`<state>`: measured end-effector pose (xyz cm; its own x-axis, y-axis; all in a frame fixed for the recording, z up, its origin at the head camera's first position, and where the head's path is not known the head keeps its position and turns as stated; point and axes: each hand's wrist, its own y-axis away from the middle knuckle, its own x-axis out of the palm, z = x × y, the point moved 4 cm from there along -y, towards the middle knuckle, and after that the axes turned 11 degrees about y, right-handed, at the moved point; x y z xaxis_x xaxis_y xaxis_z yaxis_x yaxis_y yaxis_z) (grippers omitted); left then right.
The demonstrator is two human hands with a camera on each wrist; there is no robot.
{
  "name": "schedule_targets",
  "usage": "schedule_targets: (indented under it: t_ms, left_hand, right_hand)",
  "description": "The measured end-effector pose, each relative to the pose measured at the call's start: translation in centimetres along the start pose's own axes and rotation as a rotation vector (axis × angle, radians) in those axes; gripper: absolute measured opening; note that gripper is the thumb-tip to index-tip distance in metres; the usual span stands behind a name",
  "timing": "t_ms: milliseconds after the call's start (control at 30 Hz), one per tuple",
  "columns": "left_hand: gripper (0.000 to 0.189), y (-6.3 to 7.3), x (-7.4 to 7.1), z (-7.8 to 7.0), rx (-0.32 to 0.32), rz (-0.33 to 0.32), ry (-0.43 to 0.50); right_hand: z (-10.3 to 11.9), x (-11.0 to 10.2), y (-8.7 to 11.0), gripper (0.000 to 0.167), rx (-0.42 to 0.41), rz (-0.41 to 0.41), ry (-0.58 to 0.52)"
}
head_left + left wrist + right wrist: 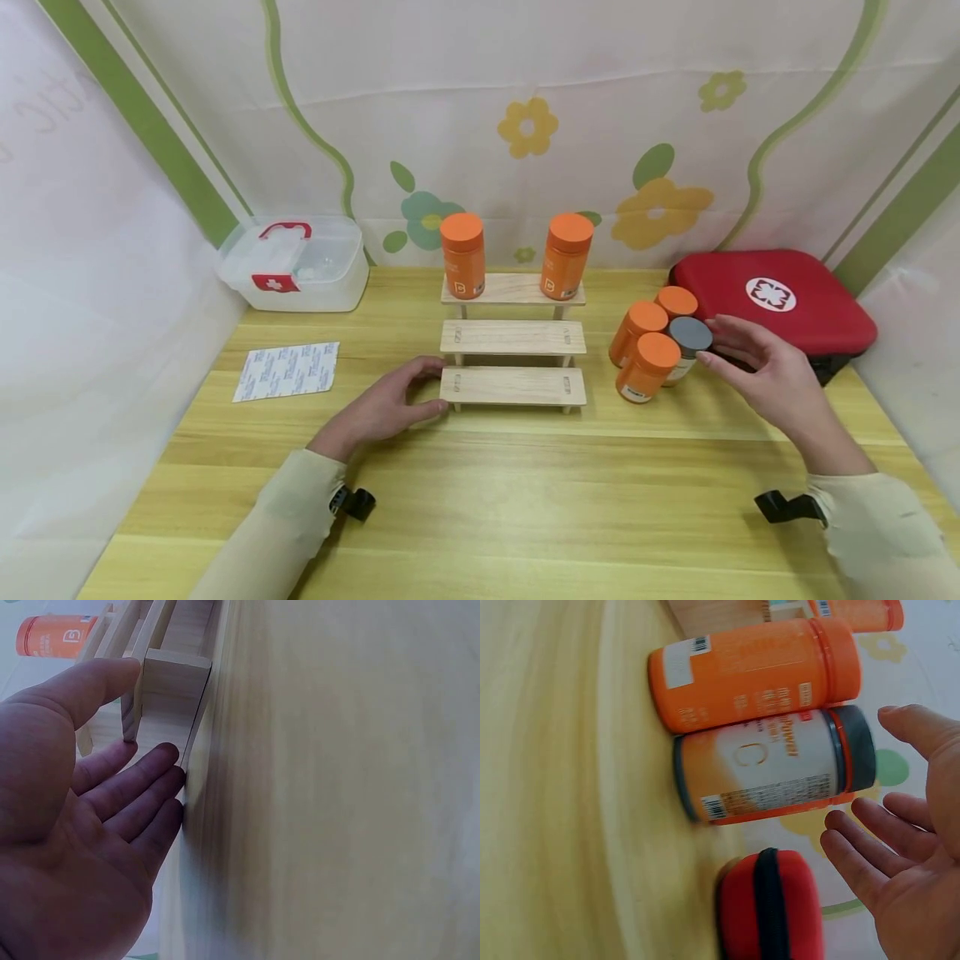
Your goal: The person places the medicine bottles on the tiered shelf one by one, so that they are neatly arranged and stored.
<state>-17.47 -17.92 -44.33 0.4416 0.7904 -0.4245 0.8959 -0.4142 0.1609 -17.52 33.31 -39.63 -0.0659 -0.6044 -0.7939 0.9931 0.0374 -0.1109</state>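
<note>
A three-step wooden display stand (513,386) sits mid-table, with two orange bottles (462,258) upright on its top step. My left hand (390,402) is at the left end of the lowest step, thumb at its front corner and forefinger at its rear corner, pinching the board (130,712). To the right of the stand, three orange bottles (647,367) stand grouped with a bottle with a dark grey lid (690,335). Beside that lid is my right hand (772,375), thumb and fingers spread; in the right wrist view a gap shows between fingertips and bottle (761,766).
Behind my right hand lies a red first-aid case (795,300). At the back left stands a translucent first-aid box (315,283) with a red handle and latch. A white printed sheet (287,372) lies in front of it. A patterned cloth backdrop (442,100) rises behind the table.
</note>
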Motion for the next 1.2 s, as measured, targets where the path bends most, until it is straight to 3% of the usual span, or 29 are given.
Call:
schedule_targets:
  t_ms: [400, 833, 1200]
  left_hand:
    - [0.063, 0.1, 0.0, -0.3, 0.002, -0.004, -0.011]
    - [0.065, 0.1, -0.1, 0.0, 0.003, -0.009, -0.019]
    - [0.063, 0.0, -0.1, -0.1, 0.031, -0.001, 0.005]
  right_hand:
    - [-0.7, 1.7, -0.7, 0.077, 0.009, 0.058, -0.016]
    - [-0.8, 2.1, -1.1, 0.065, -0.025, 0.031, 0.034]
    - [-0.8, 2.3, -1.1, 0.056, -0.061, -0.026, -0.039]
